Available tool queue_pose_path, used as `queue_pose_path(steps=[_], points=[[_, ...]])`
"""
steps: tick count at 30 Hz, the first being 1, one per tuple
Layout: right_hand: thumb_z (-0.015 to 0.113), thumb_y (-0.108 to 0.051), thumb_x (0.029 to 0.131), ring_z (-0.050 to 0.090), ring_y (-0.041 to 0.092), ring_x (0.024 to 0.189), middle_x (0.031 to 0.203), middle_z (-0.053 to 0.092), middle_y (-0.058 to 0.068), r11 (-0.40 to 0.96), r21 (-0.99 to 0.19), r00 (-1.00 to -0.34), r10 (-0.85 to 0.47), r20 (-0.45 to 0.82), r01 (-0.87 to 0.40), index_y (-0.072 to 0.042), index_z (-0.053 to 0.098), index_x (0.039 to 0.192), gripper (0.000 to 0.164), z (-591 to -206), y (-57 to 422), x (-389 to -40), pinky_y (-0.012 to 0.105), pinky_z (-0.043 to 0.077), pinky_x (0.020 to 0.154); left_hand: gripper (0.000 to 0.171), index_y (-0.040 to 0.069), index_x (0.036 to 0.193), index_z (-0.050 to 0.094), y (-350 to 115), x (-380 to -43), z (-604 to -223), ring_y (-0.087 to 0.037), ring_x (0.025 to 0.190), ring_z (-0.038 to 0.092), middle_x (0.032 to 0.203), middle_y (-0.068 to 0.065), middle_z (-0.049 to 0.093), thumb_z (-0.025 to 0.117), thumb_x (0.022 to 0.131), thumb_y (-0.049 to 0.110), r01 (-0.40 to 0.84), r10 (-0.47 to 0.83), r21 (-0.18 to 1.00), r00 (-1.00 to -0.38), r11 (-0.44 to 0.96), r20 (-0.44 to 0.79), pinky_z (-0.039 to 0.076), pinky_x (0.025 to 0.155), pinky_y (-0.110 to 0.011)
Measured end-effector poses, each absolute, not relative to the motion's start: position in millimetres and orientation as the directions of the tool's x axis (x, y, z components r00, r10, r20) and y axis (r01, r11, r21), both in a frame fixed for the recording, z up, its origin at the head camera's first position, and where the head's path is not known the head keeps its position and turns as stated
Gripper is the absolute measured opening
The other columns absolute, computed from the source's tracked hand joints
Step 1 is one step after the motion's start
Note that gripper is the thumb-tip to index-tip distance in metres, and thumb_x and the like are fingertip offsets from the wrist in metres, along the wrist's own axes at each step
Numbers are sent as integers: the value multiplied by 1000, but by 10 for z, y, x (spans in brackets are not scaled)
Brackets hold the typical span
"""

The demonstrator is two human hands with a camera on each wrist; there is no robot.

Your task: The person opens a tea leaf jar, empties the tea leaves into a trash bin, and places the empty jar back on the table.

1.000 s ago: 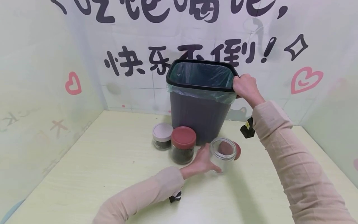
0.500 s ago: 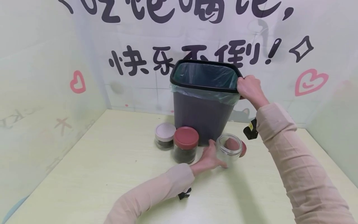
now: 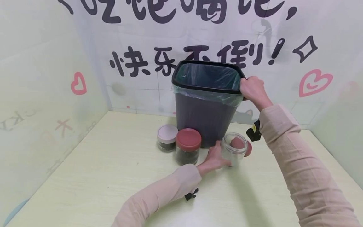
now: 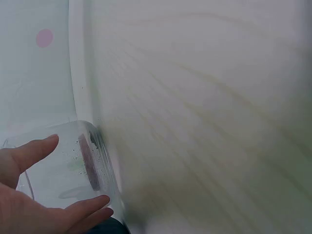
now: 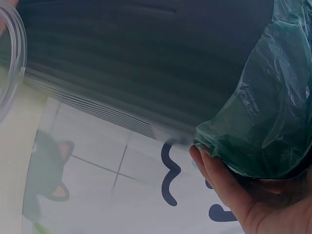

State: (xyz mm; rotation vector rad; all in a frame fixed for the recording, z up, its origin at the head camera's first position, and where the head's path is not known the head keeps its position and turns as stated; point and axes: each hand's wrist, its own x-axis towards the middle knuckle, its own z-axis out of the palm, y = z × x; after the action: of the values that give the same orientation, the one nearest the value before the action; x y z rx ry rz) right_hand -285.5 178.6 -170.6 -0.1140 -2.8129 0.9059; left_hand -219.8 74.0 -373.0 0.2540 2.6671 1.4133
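My left hand (image 3: 214,159) rests against the near left side of a clear jar (image 3: 233,156), thumb and fingers spread and fairly straight. The jar stands upright with its mouth uncovered. A red lid (image 3: 248,148) shows behind it on the right, partly seen through the glass. With curled fingers, my right hand (image 3: 253,91) grips the right end of the black rim of a dark grey trash can (image 3: 202,116). A thin green bag (image 5: 273,97) lines the can and folds over its rim. In the right wrist view, my fingers (image 5: 217,178) press on the bag's folded edge.
Left of my left hand stands a red-lidded jar (image 3: 188,142) with dark contents. Beside it is a lower jar with a pale lid (image 3: 167,134). Both are close to the trash can's front. A printed wall (image 3: 136,94) closes off the back of the table (image 3: 113,176).
My left hand and the clear jar have shifted slightly right and away from me. The view has turned a little. My right hand keeps its grip on the trash can.
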Motion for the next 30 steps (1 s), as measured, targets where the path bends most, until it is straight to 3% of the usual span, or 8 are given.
queue_pose_path(steps=[3,5,15,19,22,25,27,30], points=[[22,-21,95,54,12,43,122,47,35,800,-600,-981,134,143,22,16,49,117,51,-1698,1791,-2859,25,51,60,83,2,133,39,758,-2214,-3733,-32,121,49,128,-19,54,84,63,6,75,193,830,-980,553,-39,44,99,-37],[23,-21,95,48,3,41,123,46,36,793,-609,-981,139,132,31,16,48,118,50,-1693,1790,-2858,22,48,56,83,3,133,38,765,-2221,-3734,-32,121,49,128,-19,53,84,64,6,64,189,832,-981,552,-50,44,99,-37],[24,-23,95,49,2,40,129,42,37,779,-625,-980,159,119,51,14,48,122,52,-1693,1800,-2862,27,53,69,86,1,133,37,757,-2213,-3662,-32,118,51,126,-20,54,86,62,8,81,187,774,-981,628,-49,45,98,-35],[23,-27,97,52,5,45,130,40,37,773,-633,-982,153,109,50,14,46,123,54,-1686,1808,-2864,26,54,63,84,0,133,38,664,-2176,-3536,-31,116,52,123,-20,54,85,64,10,176,257,715,-966,677,-5,46,97,-34],[23,-33,98,57,16,61,119,45,32,782,-622,-983,146,111,46,13,46,121,56,-1678,1814,-2856,23,53,53,80,-1,134,40,565,-2146,-3405,-30,118,51,125,-18,54,83,67,12,256,324,677,-946,690,27,45,98,-33],[22,-40,98,56,26,75,102,48,24,802,-596,-984,131,123,33,10,49,112,58,-1670,1826,-2837,21,51,52,75,0,134,43,435,-2111,-3259,-28,122,50,130,-15,54,81,71,14,327,389,668,-919,668,61,44,100,-32],[22,-44,98,57,24,74,97,50,22,802,-597,-985,113,131,12,8,50,107,60,-1666,1842,-2822,21,50,53,71,1,134,45,329,-2090,-3159,-26,124,49,133,-13,53,79,73,14,366,430,690,-899,624,88,42,102,-32],[22,-47,98,58,11,63,96,54,21,772,-635,-986,87,141,-23,8,53,104,63,-1669,1884,-2790,20,51,54,65,2,132,47,152,-2075,-3017,-25,124,49,133,-13,53,77,75,12,422,470,725,-869,545,152,42,102,-33]])
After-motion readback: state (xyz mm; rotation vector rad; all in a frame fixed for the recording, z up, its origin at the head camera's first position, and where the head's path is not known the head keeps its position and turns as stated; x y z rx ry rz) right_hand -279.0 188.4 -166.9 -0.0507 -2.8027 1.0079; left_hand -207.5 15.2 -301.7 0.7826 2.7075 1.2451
